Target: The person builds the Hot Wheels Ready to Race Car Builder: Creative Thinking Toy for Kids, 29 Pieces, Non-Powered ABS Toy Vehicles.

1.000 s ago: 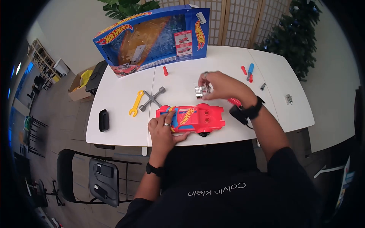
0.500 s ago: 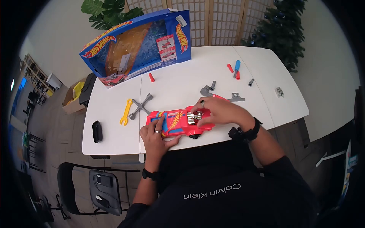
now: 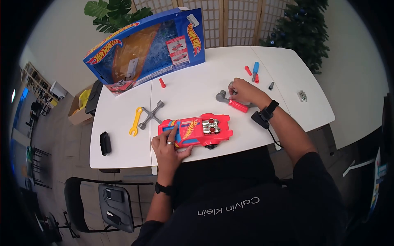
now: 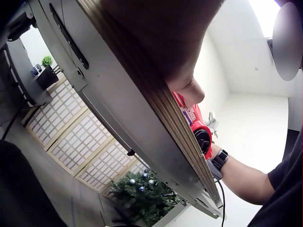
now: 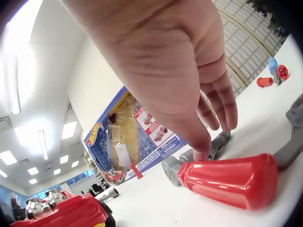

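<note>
My left hand point(image 3: 167, 148) holds the red toy car point(image 3: 219, 122) at one end, its fingers over the blue windows and its thumb along the near side. A silver engine piece point(image 3: 211, 126) sits in the other end of the car. My right hand point(image 3: 247, 92) reaches down to a small grey bit point(image 5: 220, 144) lying on the table, thumb and fingers extended on either side of it. Just in front of that hand lies a red-handled tool point(image 5: 232, 182) with grey ends. In the left wrist view, the thumb point(image 4: 193, 92) rests against the car's side.
A grey cross wrench point(image 3: 152, 115) and a yellow wrench point(image 3: 136, 121) lie to the left, near a black case point(image 3: 105, 143). The blue toy box point(image 3: 143, 48) stands behind. A blue-handled screwdriver point(image 3: 255, 70), red pegs, another grey bit point(image 3: 271, 85) and a silver piece point(image 3: 302, 96) lie right.
The right hand brought the silver engine piece down into the car, let go, and moved away to the grey bit behind the red-handled tool. The left hand stays on the car.
</note>
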Demonstrator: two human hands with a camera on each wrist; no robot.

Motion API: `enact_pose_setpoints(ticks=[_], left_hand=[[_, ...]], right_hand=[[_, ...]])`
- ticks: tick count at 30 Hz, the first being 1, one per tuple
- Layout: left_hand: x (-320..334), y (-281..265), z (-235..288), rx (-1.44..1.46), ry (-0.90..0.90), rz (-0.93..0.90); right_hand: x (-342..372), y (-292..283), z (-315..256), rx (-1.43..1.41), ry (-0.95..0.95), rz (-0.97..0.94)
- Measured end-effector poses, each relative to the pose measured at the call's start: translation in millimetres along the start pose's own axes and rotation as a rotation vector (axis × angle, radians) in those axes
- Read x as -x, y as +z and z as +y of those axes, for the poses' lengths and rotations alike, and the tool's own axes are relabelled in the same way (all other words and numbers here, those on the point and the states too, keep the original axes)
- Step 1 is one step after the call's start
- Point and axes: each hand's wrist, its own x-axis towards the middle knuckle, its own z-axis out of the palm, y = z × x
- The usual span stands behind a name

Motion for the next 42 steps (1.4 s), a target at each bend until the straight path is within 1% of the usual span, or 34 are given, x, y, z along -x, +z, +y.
enact_pose_setpoints(ticks=[2,4,5,6,7,9,11,12,13,14,15,16,17,19,24,27,30,34,36,37,39,40,42], left_hand=[[-1.9,-0.4,0.4,-0.002,-0.004,-0.001],[-1.4,-0.8,1.0,-0.001,-0.002,-0.007],[-0.9,-1.4,1.6,0.001,-0.008,-0.018],[-1.1,-1.9,1.9,0.001,-0.011,-0.014],[-1.1,-1.5,1.8,0.001,-0.014,-0.007],[0.8,-3.0,2.2,0.001,-0.039,-0.011],[-3.4,-12.9,6.2,-0.051,-0.007,0.024],[-6.8,-16.9,11.3,0.003,-0.013,0.028],[-13.0,-21.6,16.7,0.003,-0.014,0.023],[-20.5,-26.1,22.5,0.067,0.06,-0.007],[-26.3,-28.9,28.7,0.132,0.132,-0.035],[-29.4,-29.8,35.3,0.18,0.143,-0.085],[-31.7,-26.9,37.7,0.179,0.138,-0.084],[-36.1,-20.8,39.6,0.218,0.257,-0.139],[-35.3,-9.2,39.8,0.255,0.217,-0.179],[-35.3,-7.6,39.0,0.281,0.228,-0.197],[-35.5,-7.0,40.3,0.262,0.225,-0.186],[-35.4,-3.3,39.9,0.264,0.237,-0.155],[-35.6,-1.6,39.4,0.265,0.24,-0.143],[-35.7,-0.9,39.4,0.269,0.242,-0.136],[-35.9,-0.7,40.1,0.271,0.243,-0.131],[-35.7,-1.1,40.7,0.263,0.243,-0.132],[-36.2,-1.0,40.9,0.254,0.244,-0.13]], right_hand=[[-3.1,6.1,12.0,0.009,0.016,-0.045],[1.2,10.6,13.4,0.017,-0.001,0.111],[5.4,9.5,9.5,0.012,0.002,0.1],[10.0,4.3,8.0,-0.026,0.039,0.143],[14.9,-10.7,-5.2,-0.062,0.073,0.187],[33.7,-40.0,-49.4,-0.11,0.076,0.186],[50.6,-57.1,-85.5,-0.299,0.001,0.103],[58.1,-61.0,-99.0,-0.302,0.003,0.101],[65.4,-63.0,-111.1,-0.311,-0.137,0.084],[70.9,-63.5,-121.2,-0.319,-0.277,0.066],[74.2,-63.9,-130.5,-0.321,-0.276,0.061],[76.3,-64.1,-139.1,-0.303,-0.32,0.037],[76.9,-63.2,-145.3,-0.284,-0.367,0.015],[72.9,-53.6,-146.9,-0.282,-0.37,-0.001],[66.1,-40.3,-142.3,-0.219,-0.434,0.03],[68.7,-44.1,-145.3,-0.19,-0.373,-0.008],[64.1,-40.1,-141.9,-0.214,-0.369,-0.025],[55.5,-17.7,-133.6,-0.296,-0.37,-0.037],[56.4,-13.1,-135.2,-0.125,-0.418,-0.018],[58.2,-20.5,-144.7,-0.126,-0.421,-0.018],[63.5,-43.4,-168.9,0.218,-0.057,-0.118],[65.5,-40.3,-166.0,0.216,-0.056,-0.119],[68.4,-28.2,-150.4,0.09,-0.272,0.184]])
